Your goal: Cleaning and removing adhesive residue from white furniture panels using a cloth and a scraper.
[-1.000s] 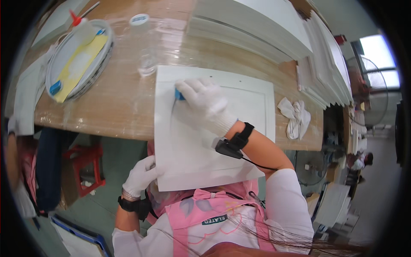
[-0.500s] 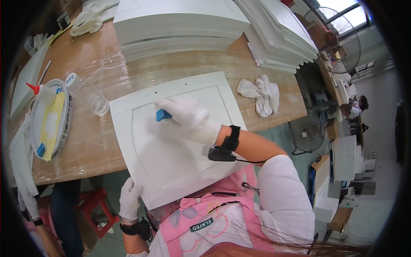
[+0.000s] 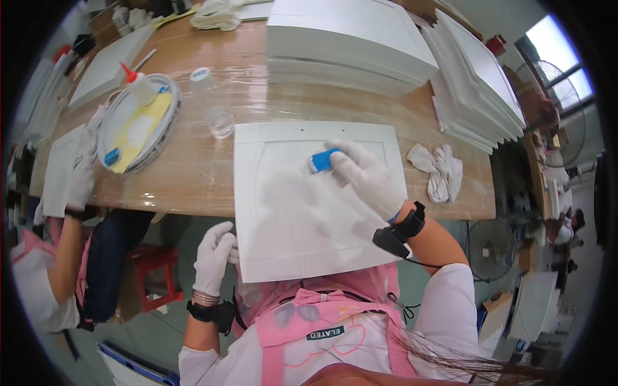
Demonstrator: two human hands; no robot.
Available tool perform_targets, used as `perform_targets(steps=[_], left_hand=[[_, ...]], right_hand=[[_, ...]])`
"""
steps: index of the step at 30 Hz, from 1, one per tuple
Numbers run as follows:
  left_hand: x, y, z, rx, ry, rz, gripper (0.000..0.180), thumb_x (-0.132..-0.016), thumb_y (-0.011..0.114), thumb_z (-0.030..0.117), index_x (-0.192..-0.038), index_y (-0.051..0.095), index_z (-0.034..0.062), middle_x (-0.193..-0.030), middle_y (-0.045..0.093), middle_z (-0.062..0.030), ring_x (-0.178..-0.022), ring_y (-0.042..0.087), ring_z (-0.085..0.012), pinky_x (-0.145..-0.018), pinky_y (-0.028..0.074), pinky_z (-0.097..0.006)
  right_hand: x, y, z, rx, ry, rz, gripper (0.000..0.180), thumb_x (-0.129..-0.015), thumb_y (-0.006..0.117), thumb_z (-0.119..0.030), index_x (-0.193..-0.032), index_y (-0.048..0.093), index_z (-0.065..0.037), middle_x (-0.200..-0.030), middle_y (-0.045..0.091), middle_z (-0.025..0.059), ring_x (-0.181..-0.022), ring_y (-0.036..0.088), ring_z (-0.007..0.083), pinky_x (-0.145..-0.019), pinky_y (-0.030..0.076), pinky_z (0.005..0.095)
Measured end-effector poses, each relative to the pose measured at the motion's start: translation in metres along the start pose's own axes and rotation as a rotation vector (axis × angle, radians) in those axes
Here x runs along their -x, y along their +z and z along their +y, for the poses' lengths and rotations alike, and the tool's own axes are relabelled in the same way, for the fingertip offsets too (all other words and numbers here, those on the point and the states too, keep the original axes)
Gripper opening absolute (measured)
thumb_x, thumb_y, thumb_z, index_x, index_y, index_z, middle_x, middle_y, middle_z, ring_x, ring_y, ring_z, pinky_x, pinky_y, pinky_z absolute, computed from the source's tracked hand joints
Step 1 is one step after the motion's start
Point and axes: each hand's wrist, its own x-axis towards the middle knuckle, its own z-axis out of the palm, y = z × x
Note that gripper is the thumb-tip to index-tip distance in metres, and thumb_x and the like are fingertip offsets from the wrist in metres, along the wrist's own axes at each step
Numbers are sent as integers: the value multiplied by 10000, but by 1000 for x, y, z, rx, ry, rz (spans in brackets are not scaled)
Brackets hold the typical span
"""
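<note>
A white cabinet door panel (image 3: 283, 225) with a recessed middle and two small holes lies on the table, its near part overhanging the edge toward my lap. My right hand (image 3: 367, 170), in a white glove, is closed on a small blue block (image 3: 324, 160) with a pale edge, over the panel's upper right part. Whether the block touches the surface I cannot make out. My left hand (image 3: 214, 257), also gloved, has its fingers curled at the panel's left edge, gripping it at the lower part.
Left of the panel stand a clear bottle (image 3: 220, 122) and a round tray (image 3: 170, 132) with a red-tipped squeeze bottle (image 3: 141, 89), yellow cloth and another blue block. Panel stacks (image 3: 347, 48) rise behind. A white rag (image 3: 438, 170) lies right. A co-worker's gloved hand (image 3: 80, 183) is at left.
My right hand has moved with the blue block toward the panel's upper right. The view has turned, so the panel appears straighter and farther right. More of the co-worker shows.
</note>
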Motion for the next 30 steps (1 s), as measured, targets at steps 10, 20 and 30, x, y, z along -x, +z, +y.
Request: perform_targets(steps=[10, 20, 30], left_hand=[[19, 22, 65, 38, 555, -58, 461, -965, 618, 19, -1404, 483, -12, -1139, 648, -127, -946, 654, -166, -846, 542, -323], [-50, -23, 84, -245, 621, 514, 354, -955, 669, 199, -1223, 609, -24, -1085, 666, -93, -962, 625, -150, -871, 508, -308], [-143, -165, 141, -1281, 376, 952, 531, -986, 510, 475, -1211, 639, 11, -1171, 666, -267, -1102, 617, -449, -927, 470, -503]], right_hand=[[24, 122, -65, -420, 281, -612, 536, -1098, 327, -447, -1002, 633, -18, -777, 636, 64, -643, 566, 121, -597, 484, 262], [37, 91, -11, -630, 431, -695, 554, -1106, 303, -444, -1233, 593, 11, -921, 638, 55, -765, 579, 115, -695, 512, 273], [104, -87, 47, -256, 319, -50, 324, -1056, 502, -264, -1184, 655, -8, -850, 661, 7, -653, 553, 75, -631, 497, 235]])
